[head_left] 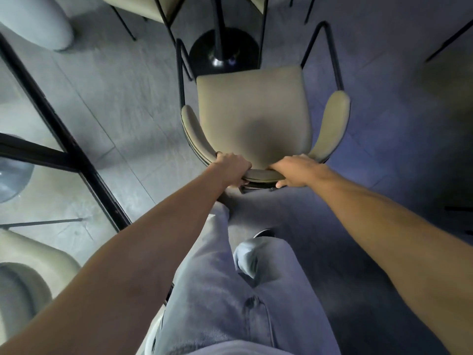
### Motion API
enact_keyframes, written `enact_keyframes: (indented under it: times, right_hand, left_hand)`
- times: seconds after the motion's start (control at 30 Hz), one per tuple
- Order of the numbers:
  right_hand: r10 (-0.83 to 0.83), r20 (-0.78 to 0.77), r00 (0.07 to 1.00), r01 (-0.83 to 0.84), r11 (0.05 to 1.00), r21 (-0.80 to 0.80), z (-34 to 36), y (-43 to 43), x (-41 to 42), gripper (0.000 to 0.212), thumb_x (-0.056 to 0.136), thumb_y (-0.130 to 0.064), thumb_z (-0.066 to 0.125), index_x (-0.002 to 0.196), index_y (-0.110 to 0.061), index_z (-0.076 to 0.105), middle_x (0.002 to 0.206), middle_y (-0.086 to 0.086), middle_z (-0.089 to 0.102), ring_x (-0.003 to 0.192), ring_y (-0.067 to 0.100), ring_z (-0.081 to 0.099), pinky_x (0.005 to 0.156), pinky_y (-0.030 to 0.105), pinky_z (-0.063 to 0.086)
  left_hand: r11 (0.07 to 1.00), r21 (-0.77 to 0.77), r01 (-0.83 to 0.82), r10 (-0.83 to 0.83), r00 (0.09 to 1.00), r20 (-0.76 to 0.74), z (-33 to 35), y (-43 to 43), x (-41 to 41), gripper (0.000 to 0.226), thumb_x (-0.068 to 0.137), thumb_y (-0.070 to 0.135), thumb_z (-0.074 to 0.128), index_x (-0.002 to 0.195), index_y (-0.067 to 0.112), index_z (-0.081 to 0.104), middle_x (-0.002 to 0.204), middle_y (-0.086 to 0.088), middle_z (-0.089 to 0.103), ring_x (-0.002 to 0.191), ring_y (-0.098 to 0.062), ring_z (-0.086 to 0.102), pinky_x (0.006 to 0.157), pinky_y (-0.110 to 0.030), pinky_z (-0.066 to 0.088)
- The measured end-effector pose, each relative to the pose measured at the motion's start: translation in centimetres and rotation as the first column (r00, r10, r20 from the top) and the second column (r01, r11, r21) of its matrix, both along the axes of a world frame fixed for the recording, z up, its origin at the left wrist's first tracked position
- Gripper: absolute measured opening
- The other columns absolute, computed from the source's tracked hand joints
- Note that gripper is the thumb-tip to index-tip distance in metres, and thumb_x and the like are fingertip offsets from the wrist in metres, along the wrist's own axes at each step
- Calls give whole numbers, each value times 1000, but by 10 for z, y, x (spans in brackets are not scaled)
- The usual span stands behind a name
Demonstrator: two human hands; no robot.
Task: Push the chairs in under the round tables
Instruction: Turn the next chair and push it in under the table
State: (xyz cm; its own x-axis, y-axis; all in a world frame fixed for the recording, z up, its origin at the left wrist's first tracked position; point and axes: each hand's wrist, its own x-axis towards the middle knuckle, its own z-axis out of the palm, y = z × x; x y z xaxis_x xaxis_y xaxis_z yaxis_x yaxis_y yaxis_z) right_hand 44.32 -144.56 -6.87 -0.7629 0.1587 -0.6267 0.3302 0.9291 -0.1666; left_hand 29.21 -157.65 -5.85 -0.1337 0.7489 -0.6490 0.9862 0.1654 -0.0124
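Note:
A beige padded armchair (253, 111) with a thin black metal frame stands directly in front of me, seen from above. My left hand (234, 169) grips the curved backrest on its left part. My right hand (297, 171) grips the same backrest on its right part. Beyond the seat's front edge rises the black pedestal base (225, 51) and post of a round table; the tabletop itself is out of view. The chair's front legs flank that base.
Other beige chairs (153, 8) stand at the top around the same pedestal. A black-framed glass partition (64, 139) runs diagonally on the left, with another beige chair (28, 272) reflected or behind it. My legs in light jeans (217, 290) are below. Grey floor lies on the right.

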Motion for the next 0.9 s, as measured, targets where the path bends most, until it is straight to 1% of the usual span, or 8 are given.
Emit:
enact_keyframes:
  times: [0.17,0.3,0.43,0.5,0.6,0.77,0.9]
  right_hand:
    - [-2,-8,1000,3,999,49,1,13,-15,48,87,-48,69,133,-43,54,119,-2,70,111,26,65,81,39,42]
    - [-11,-18,1000,12,997,77,1,23,-32,51,87,-49,69,135,-45,53,120,-1,70,112,27,64,80,39,38]
    - [2,-12,1000,-1,997,80,0,36,-52,52,87,-48,70,136,-46,52,122,-3,69,114,27,63,88,43,41]
    - [7,-10,1000,-6,998,69,0,43,-64,53,87,-48,70,136,-46,52,123,-3,68,115,27,63,90,44,41]
    - [6,-11,1000,-6,999,47,1,53,-86,53,85,-46,72,135,-48,52,122,-3,69,115,28,63,90,45,40]
    - [1,-24,1000,-1,999,35,5,65,-124,55,86,-44,73,136,-48,52,123,-2,69,116,29,62,92,44,40]
    - [-1,-41,999,3,999,49,7,72,-154,56,86,-45,73,138,-43,53,126,2,68,117,30,62,93,42,41]
  left_hand:
    - [1000,11,5,-4,1000,-29,1,8,-15,42,92,49,61,120,18,61,116,-8,63,108,-32,62,91,-49,46]
    - [999,4,-41,41,999,-27,2,17,-28,42,93,48,61,119,16,62,116,-8,63,109,-32,61,93,-49,45]
    - [996,-7,-83,83,997,-5,4,30,-44,37,94,44,62,118,16,63,115,-8,63,109,-31,61,93,-50,45]
    - [995,-10,-103,103,995,9,4,33,-55,35,94,42,62,116,15,63,114,-9,63,107,-32,61,92,-49,44]
    - [993,17,-114,114,993,-15,2,37,-75,38,94,48,59,115,16,61,113,-9,64,106,-32,62,94,-47,43]
    - [979,51,-199,202,978,-54,-2,46,-108,39,91,52,61,114,20,63,112,-5,66,110,-30,61,99,-45,35]
    - [968,81,-238,244,968,-67,-7,51,-139,38,89,55,62,112,25,64,111,-2,67,111,-31,58,101,-46,30]
